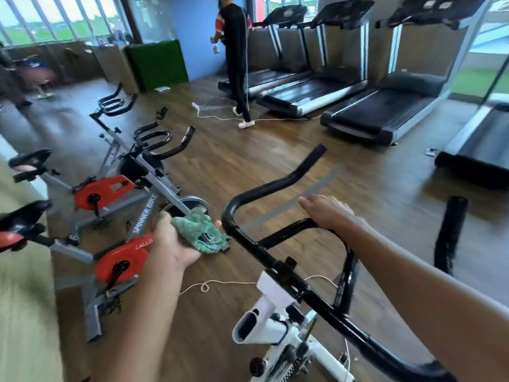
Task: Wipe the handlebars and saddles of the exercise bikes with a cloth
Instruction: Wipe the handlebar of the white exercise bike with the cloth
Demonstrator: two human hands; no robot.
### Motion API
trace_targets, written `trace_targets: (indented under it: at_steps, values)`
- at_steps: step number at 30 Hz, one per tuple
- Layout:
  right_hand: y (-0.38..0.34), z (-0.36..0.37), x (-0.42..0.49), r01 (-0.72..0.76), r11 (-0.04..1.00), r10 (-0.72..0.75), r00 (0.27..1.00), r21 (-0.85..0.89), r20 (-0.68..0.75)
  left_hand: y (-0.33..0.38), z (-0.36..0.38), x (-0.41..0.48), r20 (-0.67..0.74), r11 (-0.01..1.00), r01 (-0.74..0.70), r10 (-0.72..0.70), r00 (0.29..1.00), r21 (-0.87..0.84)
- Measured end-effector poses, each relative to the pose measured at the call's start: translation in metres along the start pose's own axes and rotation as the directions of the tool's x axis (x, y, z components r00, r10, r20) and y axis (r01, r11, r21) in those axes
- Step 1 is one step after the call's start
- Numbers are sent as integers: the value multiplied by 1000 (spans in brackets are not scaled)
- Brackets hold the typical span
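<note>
Handlebars (275,186) on the white bike (278,334) are sitting right in front of the person, black, looping up and away toward the treadmills (358,106). Left hand (170,244) is grasping a bunched green cloth (202,230), fingers curled round it, just beside the left bend of the bar; whether the cloth is touching the bar is hard to tell. Right hand (327,213) is resting on the inner loop of the bar, fingers looking wrapped over it, though the underside is hidden, so I'm reading it as a steadying grip. No saddle of this bike is showing; two black saddles (27,219) are visible on the red-and-grey bikes (118,257) to the left. Likely risks: the cloth is wadded small, so a pass is probably covering only a strip of the tube and missing the underside and the far horn. The cloth could slip out if the hold loosens while it's dragging round the bend. A thin white cord (217,283) is lying on the floor near the bike base, so stepping across to the next bike could snag a foot. Another person (235,59) is standing by the treadmills, well apart, not in the way.
</note>
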State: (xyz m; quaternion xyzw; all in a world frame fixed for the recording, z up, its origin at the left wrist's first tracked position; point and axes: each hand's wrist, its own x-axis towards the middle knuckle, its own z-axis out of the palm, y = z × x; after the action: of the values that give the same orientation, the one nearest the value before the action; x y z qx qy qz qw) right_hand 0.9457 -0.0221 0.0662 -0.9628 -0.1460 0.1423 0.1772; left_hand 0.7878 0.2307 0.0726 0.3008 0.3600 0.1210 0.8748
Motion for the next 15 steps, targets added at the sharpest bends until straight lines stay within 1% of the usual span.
trace_targets:
  at_steps: [2,3,4,5,6,8,10,12,13,14,15]
  values:
    - [-1,10,28,-81,995,86,992,-61,96,-1,-3,25,-40,995,57,-54,998,78]
    - [2,16,38,-120,990,131,975,-68,181,-5,-1,34,-61,986,90,-82,995,138]
    - [5,24,47,-166,985,173,941,-50,291,-8,0,43,-78,970,119,-104,991,213]
    - [7,34,56,-215,977,195,903,8,384,-12,3,50,-97,947,145,-122,988,287]
    - [8,39,58,-267,963,222,874,46,431,-17,6,58,-112,924,151,-118,987,350]
    - [6,43,55,-317,945,256,870,81,422,-28,18,68,-135,880,98,-39,990,465]
    - [7,43,54,-313,944,253,891,106,377,-37,27,86,-151,846,57,27,988,529]
    - [6,43,53,-309,946,256,898,100,358,-33,36,98,-120,843,57,9,993,535]
    - [6,43,55,-304,947,251,904,107,346,-28,40,108,-96,825,33,25,995,564]
    - [5,42,55,-304,945,249,908,118,337,-22,45,114,-66,763,2,53,996,646]
    - [5,42,54,-295,947,242,914,125,325,-19,49,116,-37,665,-42,104,994,746]
